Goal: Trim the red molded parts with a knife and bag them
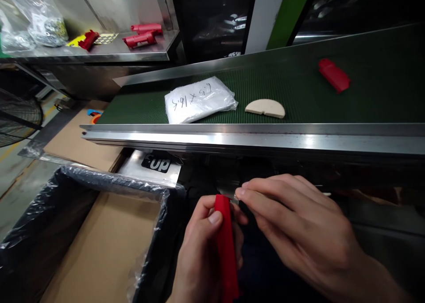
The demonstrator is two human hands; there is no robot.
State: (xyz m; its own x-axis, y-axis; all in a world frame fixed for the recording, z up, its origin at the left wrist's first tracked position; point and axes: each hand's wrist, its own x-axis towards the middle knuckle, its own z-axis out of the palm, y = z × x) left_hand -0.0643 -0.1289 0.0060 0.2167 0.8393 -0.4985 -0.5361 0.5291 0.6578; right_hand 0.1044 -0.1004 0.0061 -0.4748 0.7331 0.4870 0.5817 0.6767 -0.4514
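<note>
My left hand (199, 254) is closed around a long red plastic part (227, 250), thumb pressed on its upper end, holding it upright below the conveyor edge. My right hand (299, 223) reaches in from the right with its fingers pinched together at the top of that part, on a small shiny piece (234, 198) I cannot make out. Both hands hover over a dark gap beside a plastic-lined cardboard box (99, 241).
A green conveyor belt (365, 86) with a steel rail (252, 137) carries a white plastic bag (199, 99) with handwriting, a beige half-round piece (265, 108) and another red part (334, 75). A steel shelf (109, 50) at top left holds more red parts and bags.
</note>
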